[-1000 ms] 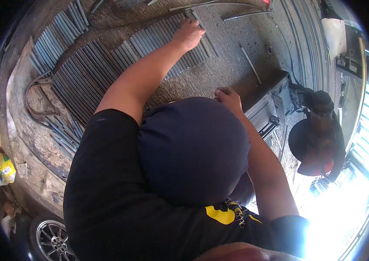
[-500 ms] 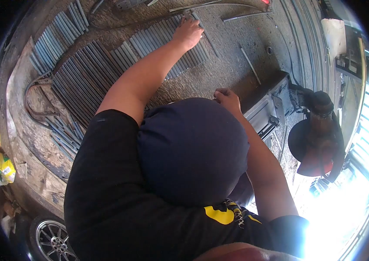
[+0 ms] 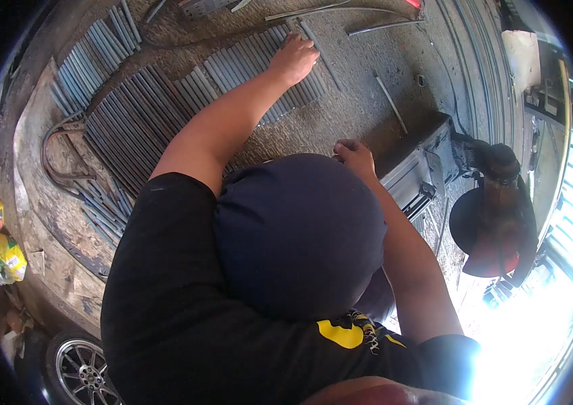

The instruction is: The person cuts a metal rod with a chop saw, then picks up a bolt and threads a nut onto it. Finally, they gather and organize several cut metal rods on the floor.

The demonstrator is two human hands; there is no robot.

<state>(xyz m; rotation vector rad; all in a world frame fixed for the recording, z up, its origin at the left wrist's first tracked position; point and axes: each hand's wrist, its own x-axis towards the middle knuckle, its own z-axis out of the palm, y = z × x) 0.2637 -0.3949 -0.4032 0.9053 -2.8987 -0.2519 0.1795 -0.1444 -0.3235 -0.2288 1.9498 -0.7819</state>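
Observation:
Over the far right part of a row of grey metal tubes is my left hand. Its fingers are bent downward against the tubes, and their tips are partly hidden. A single tube lies just to the right of that hand. My right hand is held low, beside a dark metal beam, with its fingers curled together. Whatever it may hold cannot be made out. A navy cap covers the middle of the view and hides what lies below the hands.
Darker tubes lie in a wide row at left, with lighter tubes beyond. A cut-off machine with a dark disc guard stands at right. A bent metal frame, yellow packages and a wheel are at the left.
My left hand's fingers have drawn in slightly over the tubes. My right hand stays in nearly the same place. The whole view has shifted a little.

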